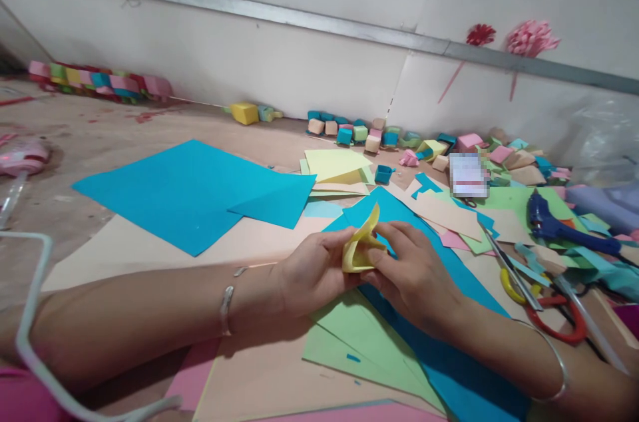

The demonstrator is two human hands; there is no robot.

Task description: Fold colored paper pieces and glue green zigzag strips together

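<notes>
Between my two hands is a small piece of folded yellow paper (355,254), shaped like an open box with one flap standing up. My left hand (312,269) grips its left side, thumb at the upper edge. On the other side my right hand (412,272) pinches the paper, with the thumb pressed inside the fold. Beneath the hands lie a green paper sheet (369,349) and a long blue paper sheet (464,355). A larger blue sheet (184,196) is spread to the left. The fingers under the yellow paper are partly hidden.
Scissors (554,319) with red and yellow handles lie at right, near a blue glue gun (569,225). Small folded paper boxes (344,136) line the wall. Paper scraps (454,215) cover the right side. A white cable (30,315) curves at lower left.
</notes>
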